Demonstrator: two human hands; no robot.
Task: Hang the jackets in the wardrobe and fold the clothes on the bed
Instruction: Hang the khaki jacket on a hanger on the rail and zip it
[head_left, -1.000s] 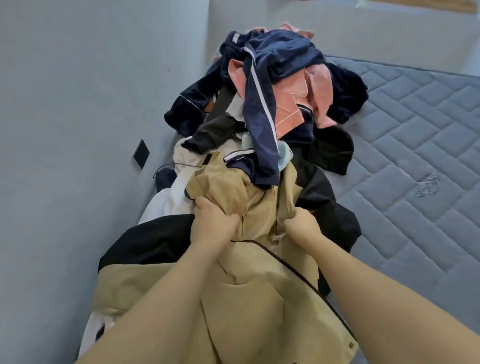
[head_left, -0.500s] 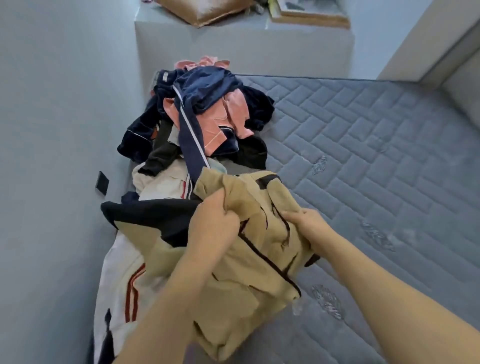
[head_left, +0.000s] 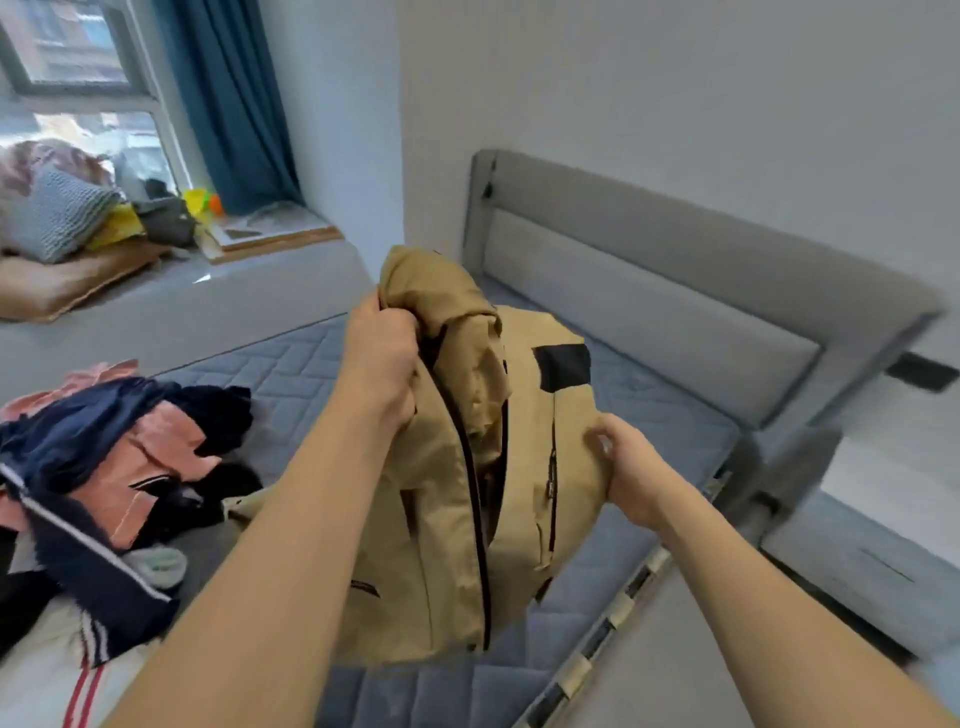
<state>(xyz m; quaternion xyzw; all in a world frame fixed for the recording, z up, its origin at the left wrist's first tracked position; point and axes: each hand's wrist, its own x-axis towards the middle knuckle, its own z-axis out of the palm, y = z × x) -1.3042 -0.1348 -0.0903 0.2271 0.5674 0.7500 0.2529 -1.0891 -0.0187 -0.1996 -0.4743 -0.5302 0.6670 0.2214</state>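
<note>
A tan jacket (head_left: 452, 545) with dark zips hangs in the air over the grey quilted mattress (head_left: 649, 415). My left hand (head_left: 382, 358) grips its bunched collar at the top. My right hand (head_left: 631, 470) pinches the fabric at the jacket's right side, lower down. A heap of clothes (head_left: 104, 467) in navy, pink, black and white lies on the mattress at the left. No wardrobe is in view.
A grey padded headboard (head_left: 675, 291) stands behind the bed on the right. The window ledge (head_left: 182, 291) at the back left carries cushions, a brown pad and small items under a blue curtain (head_left: 234, 104). The bed's slatted edge (head_left: 613, 613) runs along the lower right.
The tan jacket has been lifted off the heap and now hangs clear of the mattress. My view has swung right, from the wall side toward the headboard.
</note>
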